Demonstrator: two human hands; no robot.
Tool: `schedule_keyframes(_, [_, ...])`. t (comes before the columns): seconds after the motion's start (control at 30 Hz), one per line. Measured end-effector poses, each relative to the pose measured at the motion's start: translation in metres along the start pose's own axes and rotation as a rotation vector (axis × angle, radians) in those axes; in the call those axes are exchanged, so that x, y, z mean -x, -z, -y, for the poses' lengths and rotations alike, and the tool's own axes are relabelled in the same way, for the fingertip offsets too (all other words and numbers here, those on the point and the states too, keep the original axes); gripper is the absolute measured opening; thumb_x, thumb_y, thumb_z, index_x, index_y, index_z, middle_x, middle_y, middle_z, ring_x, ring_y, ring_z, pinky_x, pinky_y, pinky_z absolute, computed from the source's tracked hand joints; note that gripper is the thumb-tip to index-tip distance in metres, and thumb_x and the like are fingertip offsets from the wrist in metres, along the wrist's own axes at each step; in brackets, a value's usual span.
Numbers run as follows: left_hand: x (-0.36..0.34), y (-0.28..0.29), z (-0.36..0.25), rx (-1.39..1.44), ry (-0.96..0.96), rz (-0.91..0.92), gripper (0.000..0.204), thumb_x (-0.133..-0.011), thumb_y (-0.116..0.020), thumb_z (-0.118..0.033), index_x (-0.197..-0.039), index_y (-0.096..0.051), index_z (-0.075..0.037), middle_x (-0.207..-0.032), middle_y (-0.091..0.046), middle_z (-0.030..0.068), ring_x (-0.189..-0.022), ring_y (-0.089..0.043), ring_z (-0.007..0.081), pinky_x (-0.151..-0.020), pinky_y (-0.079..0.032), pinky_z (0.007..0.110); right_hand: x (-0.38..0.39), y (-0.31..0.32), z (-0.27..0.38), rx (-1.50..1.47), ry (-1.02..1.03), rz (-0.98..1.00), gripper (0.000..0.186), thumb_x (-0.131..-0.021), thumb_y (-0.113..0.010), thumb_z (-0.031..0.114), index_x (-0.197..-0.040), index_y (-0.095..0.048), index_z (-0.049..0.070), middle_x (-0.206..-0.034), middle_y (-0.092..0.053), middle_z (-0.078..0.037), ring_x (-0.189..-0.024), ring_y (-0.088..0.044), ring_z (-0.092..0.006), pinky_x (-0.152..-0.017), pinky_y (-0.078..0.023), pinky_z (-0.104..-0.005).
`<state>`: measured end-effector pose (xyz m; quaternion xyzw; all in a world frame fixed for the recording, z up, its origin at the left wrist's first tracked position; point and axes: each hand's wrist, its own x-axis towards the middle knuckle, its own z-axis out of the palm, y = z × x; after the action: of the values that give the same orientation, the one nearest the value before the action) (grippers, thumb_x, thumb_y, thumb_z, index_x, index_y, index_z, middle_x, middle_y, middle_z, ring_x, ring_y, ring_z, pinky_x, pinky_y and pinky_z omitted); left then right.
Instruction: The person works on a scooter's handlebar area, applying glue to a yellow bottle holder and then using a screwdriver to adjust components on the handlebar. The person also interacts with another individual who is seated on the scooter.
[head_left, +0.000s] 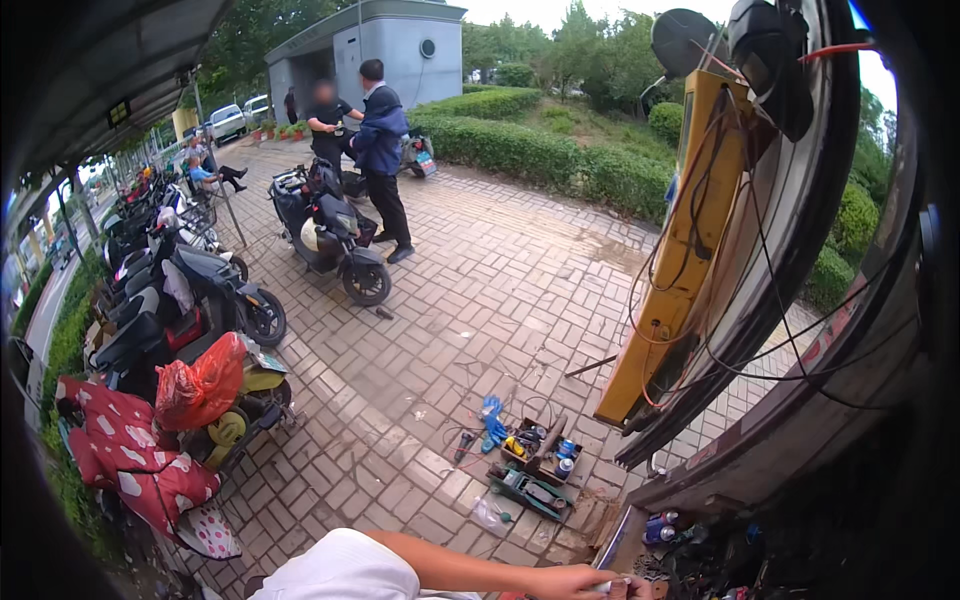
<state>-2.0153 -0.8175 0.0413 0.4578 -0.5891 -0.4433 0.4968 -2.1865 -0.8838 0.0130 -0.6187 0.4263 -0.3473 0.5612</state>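
My left arm, in a white sleeve, reaches across the lower edge to the right. At its end my left hand (572,580) is closed around a small pale thing (604,587), too small and cut off to name. What shows of my right hand (638,588) is close beside it at the bottom edge, its fingers mostly hidden. Just above and right of the hands stand blue spray cans (660,527) among dark clutter. Farther off on the paving lie a green floor jack (528,492), a box of tools (520,455) and blue gloves (493,422).
A tall yellow cabinet (680,250) with hanging cables leans by the doorway at right. Parked scooters line the left, one under a red spotted cover (130,455). Two people stand by a black scooter (325,225) on the brick paving. Hedges (560,155) lie beyond.
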Motion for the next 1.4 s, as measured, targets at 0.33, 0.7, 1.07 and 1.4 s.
schedule_keyframes(0.33, [0.179,0.242,-0.035,0.019,-0.038,-0.969,0.046,-0.106,-0.041,-0.036,-0.136,-0.048,-0.003,-0.115,-0.058,0.0075,-0.111,-0.053,0.0183,-0.105,-0.036,0.031,-0.039,-0.354,0.081,-0.166,-0.183,1.016,0.058,-0.095,-0.068,0.029,-0.137,-0.046,-0.004,-0.128,-0.055,-0.007,-0.116,-0.051,-0.0126,-0.097,-0.043,-0.0279])
schedule_keyframes(0.7, [0.258,0.484,-0.022,0.630,-0.014,-0.731,0.041,-0.104,-0.048,-0.032,-0.129,-0.058,-0.002,-0.128,-0.060,0.0095,-0.121,-0.053,0.0164,-0.103,-0.042,0.032,-0.117,-0.591,0.109,-0.765,-0.896,1.629,0.052,-0.085,-0.068,0.050,-0.104,-0.056,0.002,-0.059,-0.053,-0.005,-0.041,-0.047,-0.0116,-0.035,-0.035,-0.0237])
schedule_keyframes(1.07, [0.232,0.760,0.022,0.592,0.018,-1.374,0.036,-0.097,-0.065,-0.021,-0.124,-0.059,0.001,-0.096,-0.066,0.0033,-0.089,-0.062,0.0094,-0.080,-0.052,0.024,-0.284,-0.858,0.169,0.050,0.172,1.331,0.030,-0.093,-0.065,0.020,-0.117,-0.060,0.002,-0.085,-0.062,-0.003,-0.071,-0.058,-0.0125,-0.059,-0.047,-0.0284])
schedule_keyframes(1.4, [0.255,1.055,0.069,0.515,-0.008,-1.109,0.030,-0.104,-0.050,-0.021,-0.126,-0.058,-0.001,-0.123,-0.062,0.0059,-0.113,-0.055,0.0125,-0.096,-0.046,0.029,-0.417,-1.102,0.206,-0.048,-0.052,1.343,0.041,-0.095,-0.063,0.020,-0.130,-0.055,0.000,-0.084,-0.059,0.001,-0.068,-0.051,-0.0051,-0.055,-0.042,-0.0229])
